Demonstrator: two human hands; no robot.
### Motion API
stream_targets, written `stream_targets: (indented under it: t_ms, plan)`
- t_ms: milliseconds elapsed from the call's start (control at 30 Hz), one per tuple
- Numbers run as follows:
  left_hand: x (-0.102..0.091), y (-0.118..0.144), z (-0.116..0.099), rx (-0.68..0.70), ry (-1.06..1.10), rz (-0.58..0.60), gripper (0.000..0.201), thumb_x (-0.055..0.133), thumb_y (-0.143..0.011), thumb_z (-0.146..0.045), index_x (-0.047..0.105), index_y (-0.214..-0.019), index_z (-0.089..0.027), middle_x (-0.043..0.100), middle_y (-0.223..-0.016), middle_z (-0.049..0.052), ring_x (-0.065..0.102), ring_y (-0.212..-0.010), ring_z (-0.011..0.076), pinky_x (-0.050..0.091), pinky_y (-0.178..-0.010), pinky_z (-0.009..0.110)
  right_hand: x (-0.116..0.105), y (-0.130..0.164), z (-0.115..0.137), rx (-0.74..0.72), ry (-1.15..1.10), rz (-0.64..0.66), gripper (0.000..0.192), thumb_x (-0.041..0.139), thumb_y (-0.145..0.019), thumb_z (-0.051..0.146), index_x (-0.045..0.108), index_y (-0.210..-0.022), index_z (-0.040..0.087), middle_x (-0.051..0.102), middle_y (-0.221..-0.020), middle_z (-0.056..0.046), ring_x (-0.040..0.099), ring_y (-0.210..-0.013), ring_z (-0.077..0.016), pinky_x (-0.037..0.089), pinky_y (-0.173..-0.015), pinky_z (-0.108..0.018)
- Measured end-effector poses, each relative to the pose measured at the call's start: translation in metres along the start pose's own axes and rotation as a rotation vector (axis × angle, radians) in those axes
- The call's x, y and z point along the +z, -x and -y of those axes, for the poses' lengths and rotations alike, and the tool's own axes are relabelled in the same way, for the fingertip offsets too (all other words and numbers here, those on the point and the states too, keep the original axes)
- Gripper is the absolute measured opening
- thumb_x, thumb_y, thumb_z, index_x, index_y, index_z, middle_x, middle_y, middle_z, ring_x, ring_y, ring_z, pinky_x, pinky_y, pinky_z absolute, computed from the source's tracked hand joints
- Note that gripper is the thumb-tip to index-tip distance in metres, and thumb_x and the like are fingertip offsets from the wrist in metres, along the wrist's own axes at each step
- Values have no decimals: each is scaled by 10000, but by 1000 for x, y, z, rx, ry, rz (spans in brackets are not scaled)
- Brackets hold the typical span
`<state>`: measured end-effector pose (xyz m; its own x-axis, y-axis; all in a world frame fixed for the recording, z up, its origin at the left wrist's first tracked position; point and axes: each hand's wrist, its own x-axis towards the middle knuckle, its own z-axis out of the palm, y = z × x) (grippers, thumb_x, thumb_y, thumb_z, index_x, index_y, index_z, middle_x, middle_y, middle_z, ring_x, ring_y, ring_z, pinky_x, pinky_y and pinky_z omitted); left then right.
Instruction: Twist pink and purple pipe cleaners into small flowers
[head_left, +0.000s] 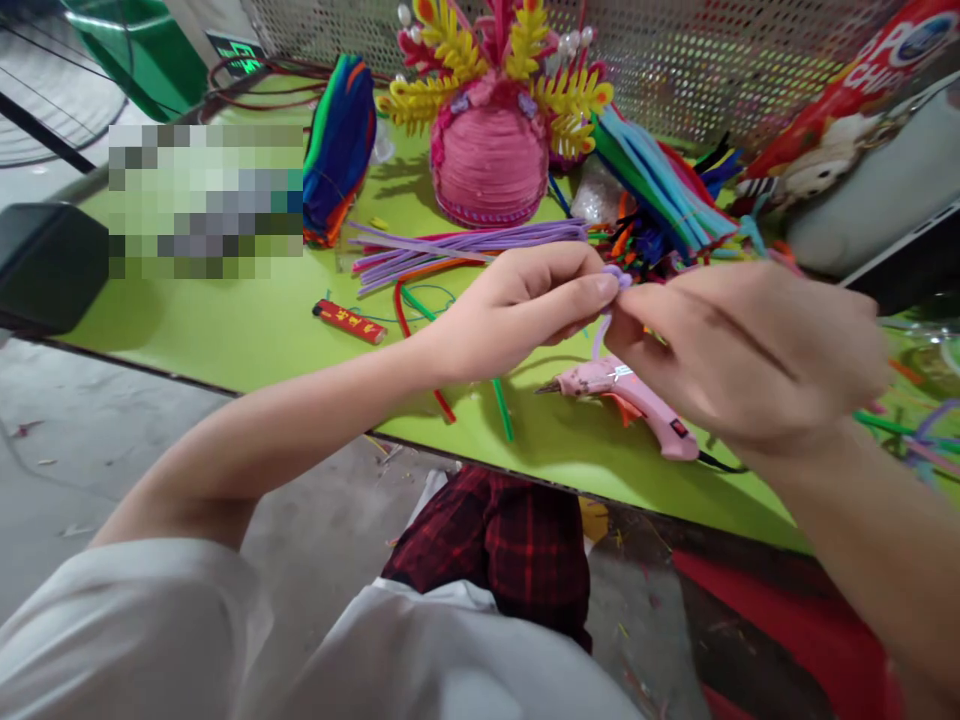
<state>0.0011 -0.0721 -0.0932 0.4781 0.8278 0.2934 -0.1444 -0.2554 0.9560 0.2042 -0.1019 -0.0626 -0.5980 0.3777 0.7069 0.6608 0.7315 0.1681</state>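
Observation:
Both hands meet above the green table [247, 330], pinching one lilac pipe cleaner [604, 312] between them. My left hand [525, 305] grips its curled top end with thumb and forefinger. My right hand [742, 350] holds the lower part, and the stem hangs down between the fingers. Just below the hands lies a pink hot glue gun [630, 395] with its nozzle pointing left. A bundle of lilac pipe cleaners [465, 248] lies on the table behind my left hand.
A pink woven crown with yellow and red fronds [491, 130] stands at the back. Bundles of coloured pipe cleaners [660, 190] lie to its right, a folded stack [341, 145] to its left. A red lighter [349, 321] and loose red and green stems [501, 405] lie near the front edge.

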Motion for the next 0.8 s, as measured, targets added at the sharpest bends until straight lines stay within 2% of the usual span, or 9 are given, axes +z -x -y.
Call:
stream_targets:
  t_ms: [100,200,300,367,433,500,567,700,800]
  plan:
    - [-2,-3,-5,-111,115,54,369,701,-934,-377,570,-667,-161,497,-597,-24,414,-468,15,276,-411,147,-3,0,-18,-73,-101,72,125,670,-927,261,773,-906,327,693,-678,16,559,-571,-145,354,-539,-330]
    - [-4,-5,-7,-194,201,76,304,644,-948,-284,585,-680,-154,500,-596,-21,395,-441,8,236,-386,132,-4,-1,-25,-97,-164,80,139,706,-898,284,789,-983,357,629,-604,19,546,-571,-151,350,-538,-327]
    - [-6,-5,-7,-190,188,73,326,622,-964,-297,571,-675,-156,490,-593,-20,371,-433,10,229,-384,145,-2,-1,-18,32,-205,138,96,709,-897,304,797,-900,340,618,-598,8,544,-565,-149,366,-546,-331]
    - [-8,-5,-6,-115,72,64,340,637,-972,-352,579,-694,-166,507,-616,-16,398,-467,28,282,-409,170,1,-1,-8,189,-253,123,117,709,-906,305,786,-820,319,656,-661,-1,559,-586,-140,405,-570,-331]
    - [-10,-3,-6,19,-130,34,340,668,-964,-424,600,-731,-185,524,-651,-12,458,-539,62,377,-480,208,2,-3,1,396,-380,21,106,710,-920,274,785,-854,308,706,-806,-6,585,-623,-123,460,-604,-324]
    - [-12,-2,-5,180,-348,-6,324,695,-945,-468,617,-767,-209,537,-686,-5,524,-639,104,457,-606,254,3,-7,7,620,-593,-57,87,707,-935,247,775,-908,295,701,-854,3,576,-586,-94,477,-564,-299]
    - [-14,-2,-4,301,-510,-30,303,673,-957,-477,626,-793,-226,550,-717,8,565,-721,140,474,-705,290,3,-11,8,759,-764,-6,52,732,-922,249,751,-876,264,680,-785,18,550,-528,-78,449,-488,-267]
    - [-18,-3,0,401,-630,-24,309,525,-1029,-448,633,-838,-231,574,-749,29,580,-755,158,452,-724,307,3,-18,2,725,-815,148,88,792,-881,293,742,-837,236,661,-672,30,568,-529,-90,454,-468,-227]
    - [-19,-3,1,398,-575,-27,224,569,-1011,-409,636,-894,-230,615,-808,29,552,-723,138,440,-683,288,5,-20,1,807,-907,219,147,810,-877,347,744,-825,226,613,-573,37,538,-467,-86,420,-406,-203]
